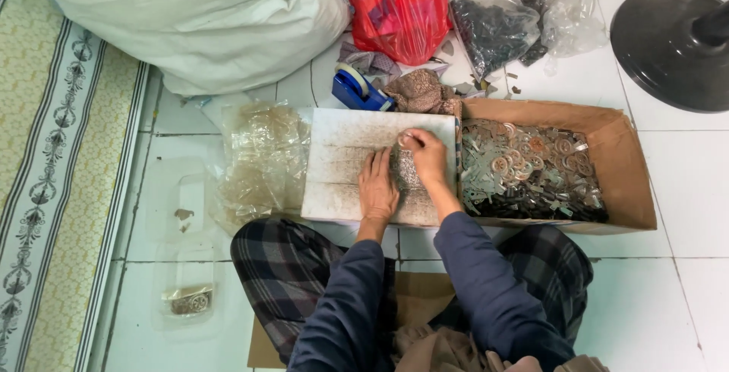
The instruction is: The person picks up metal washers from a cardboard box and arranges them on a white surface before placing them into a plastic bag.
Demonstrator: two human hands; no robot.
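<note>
I sit cross-legged on a tiled floor over a white grooved foam board [342,152]. A row of small silvery metal pieces [405,165] lies in the board between my hands. My left hand [377,186] rests flat on the board, fingers together, pressing beside the row. My right hand [427,158] pinches a small round metal ring [405,140] at the top of that row. A cardboard box [624,163] full of several silvery and copper metal parts [528,171] stands right of the board.
Crumpled clear plastic bags [262,159] lie left of the board. Behind are a blue tape dispenser [357,89], a red bag [399,7], a clear bag of dark parts [505,26], a big white sack [197,19] and a black fan base [672,42]. A patterned mat [61,159] is at left.
</note>
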